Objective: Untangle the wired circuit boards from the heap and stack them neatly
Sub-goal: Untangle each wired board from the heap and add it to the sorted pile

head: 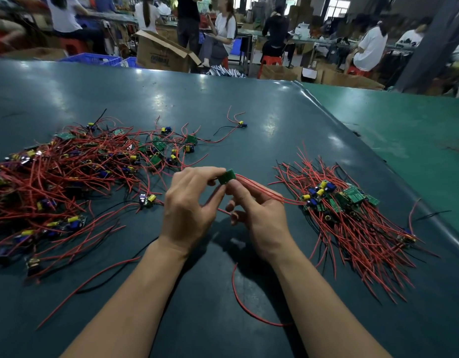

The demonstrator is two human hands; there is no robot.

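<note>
We note a green circuit board (226, 176) held above the table (223, 99), pinched by the left hand (189, 205); the right hand (259, 215) curls round its red wires (262, 191). The tangled heap (68, 177) lies left, the stack (347, 200) right.

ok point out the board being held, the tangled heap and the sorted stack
held board (227, 176), head view, on its green face
tangled heap (68, 171), head view, on the mass of red wires
sorted stack (352, 196), head view, on the top green board
</note>
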